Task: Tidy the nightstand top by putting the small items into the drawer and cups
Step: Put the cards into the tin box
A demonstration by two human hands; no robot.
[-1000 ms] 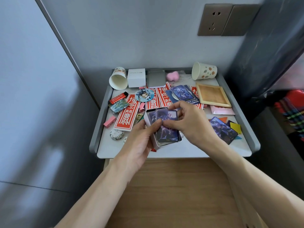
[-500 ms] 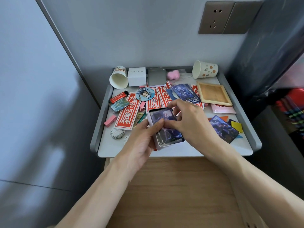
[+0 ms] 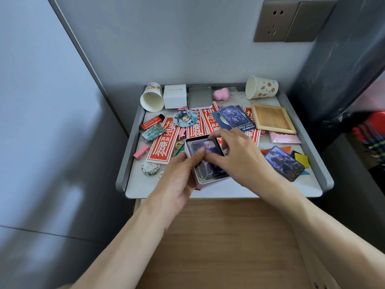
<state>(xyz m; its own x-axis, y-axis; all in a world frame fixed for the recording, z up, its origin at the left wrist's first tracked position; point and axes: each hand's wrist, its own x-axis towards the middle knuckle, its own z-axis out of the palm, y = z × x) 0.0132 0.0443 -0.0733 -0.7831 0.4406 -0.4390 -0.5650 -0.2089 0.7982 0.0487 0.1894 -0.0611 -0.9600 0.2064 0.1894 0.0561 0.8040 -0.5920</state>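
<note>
1. Cards [image 3: 209, 171] sat stacked in a small tin [image 3: 210, 181] at the front edge of the nightstand top [image 3: 229, 191]. The left grip [image 3: 179, 180] was clamped on the tin's left side, with its thumb pressed on the top card. The right grip [image 3: 241, 157] pinched that card's far right edge.
2. To seat the card well, it likely needed squaring to the tin's walls, then pressing flat while the tin stayed level.
3. Just right of the right wrist lay a loose card [image 3: 284, 163] over some coloured pieces. To the left lay a pink eraser [image 3: 141, 152] and a round badge [image 3: 150, 168].
4. Farther in, red paper strips [image 3: 164, 142] ran partly under the tin. More cards [image 3: 234, 116] lay beside a wooden tray [image 3: 273, 118].
5. At the back, the left cup [image 3: 152, 99] and right cup [image 3: 261, 87] lay on their sides. They would probably need righting before they could hold anything. A grey lid [image 3: 200, 97] stood between a white box [image 3: 175, 96] and a pink heart [image 3: 221, 94], and reaching it meant crossing the clutter.
</note>
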